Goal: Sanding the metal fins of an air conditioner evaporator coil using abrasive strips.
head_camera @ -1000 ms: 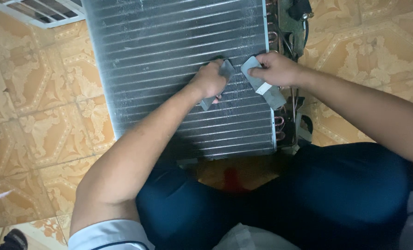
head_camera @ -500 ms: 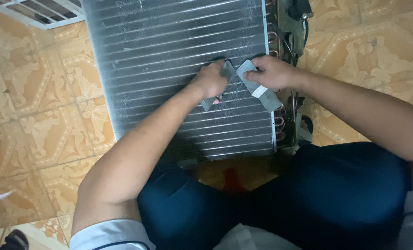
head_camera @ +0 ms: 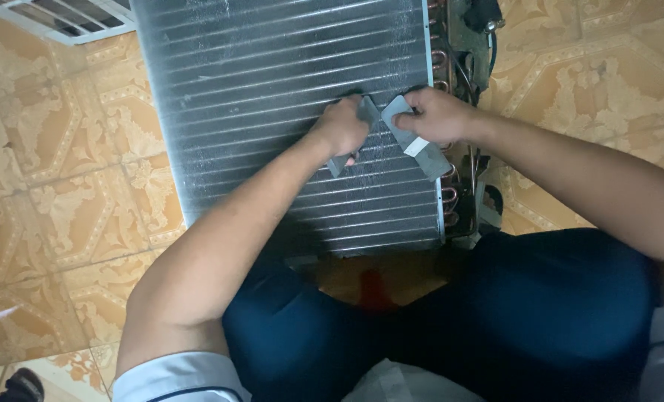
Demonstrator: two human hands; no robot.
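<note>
The left hand [head_camera: 341, 128] is closed around a grey strip [head_camera: 344, 155], and the right hand [head_camera: 437, 115] grips a second grey strip [head_camera: 420, 141]. Their top ends almost meet between the knuckles (closer than half a second ago, when a small gap showed). Both hands rest on the finned metal coil [head_camera: 272, 97], which lies flat on the patterned tile floor [head_camera: 64, 186]. Copper tube bends [head_camera: 451, 197] run along the coil's right edge, unchanged.
</note>
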